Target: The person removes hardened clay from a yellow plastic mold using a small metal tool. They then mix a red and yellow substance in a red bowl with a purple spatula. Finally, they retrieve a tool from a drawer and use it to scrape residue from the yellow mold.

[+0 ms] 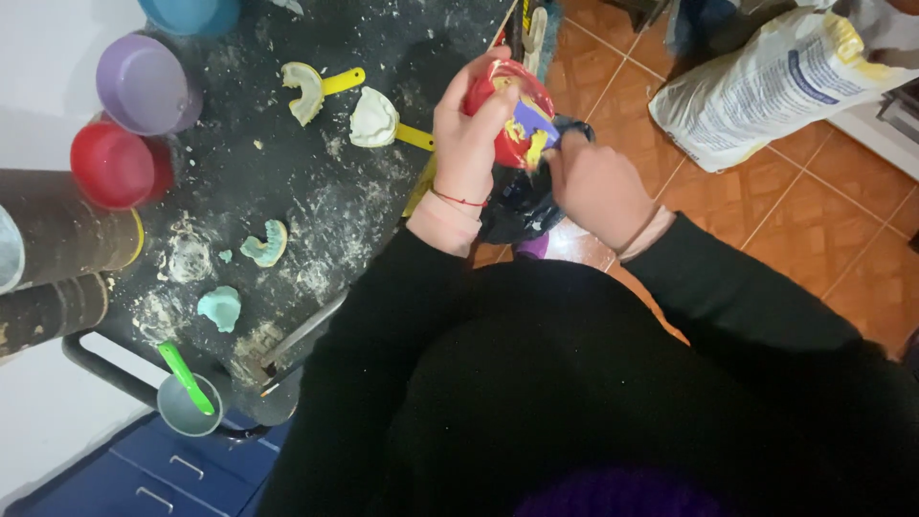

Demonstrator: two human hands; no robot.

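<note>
Between hands, red bowl (498, 120), yellow-smeared

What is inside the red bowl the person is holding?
The red bowl in the left hand shows yellowish smears and a purple scraper that the right hand works. The hands and scraper hide the bowl's bottom.

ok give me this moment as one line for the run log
left hand: holds red mixing bowl | right hand: works purple spatula in bowl | below: black bag | black worktop: dental impression trays
</note>
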